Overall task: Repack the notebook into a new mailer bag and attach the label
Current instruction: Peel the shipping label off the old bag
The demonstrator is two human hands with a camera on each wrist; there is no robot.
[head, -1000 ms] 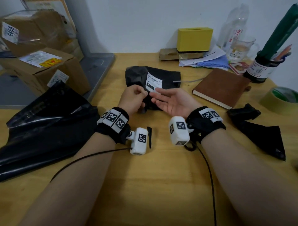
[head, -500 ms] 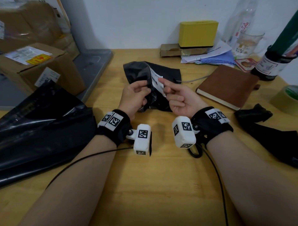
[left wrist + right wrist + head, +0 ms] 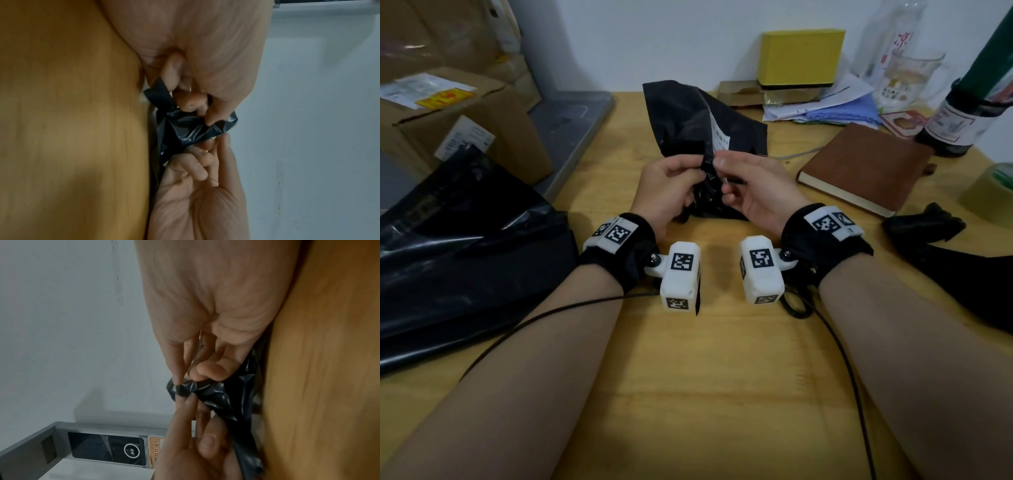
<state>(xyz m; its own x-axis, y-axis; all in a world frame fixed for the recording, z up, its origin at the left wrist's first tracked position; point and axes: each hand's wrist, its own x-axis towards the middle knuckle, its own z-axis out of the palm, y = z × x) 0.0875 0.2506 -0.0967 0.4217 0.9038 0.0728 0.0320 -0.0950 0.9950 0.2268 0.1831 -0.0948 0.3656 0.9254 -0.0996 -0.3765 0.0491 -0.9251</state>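
Observation:
A crumpled black mailer bag (image 3: 688, 120) with a white label (image 3: 720, 135) stands raised off the wooden table. My left hand (image 3: 697, 171) pinches its lower edge from the left. My right hand (image 3: 722, 164) pinches the same edge just below the label. The left wrist view shows my left thumb and finger on the black film (image 3: 185, 129), with my right hand (image 3: 197, 194) below it. In the right wrist view my right fingertips (image 3: 179, 378) nip the film (image 3: 218, 395). The brown notebook (image 3: 866, 164) lies shut to the right. A large flat black mailer bag (image 3: 465, 246) lies at the left.
Cardboard boxes (image 3: 448, 113) stand at the far left beside a grey tray (image 3: 575, 116). A yellow box (image 3: 801, 54), papers, a glass mug (image 3: 907, 78) and a dark bottle (image 3: 959, 116) line the back. A tape roll (image 3: 993, 192) and torn black plastic (image 3: 962, 253) lie at the right.
The labelled bag lay flat on the table; now both hands hold it up. My right hand went from open above it to pinching its edge by the label.

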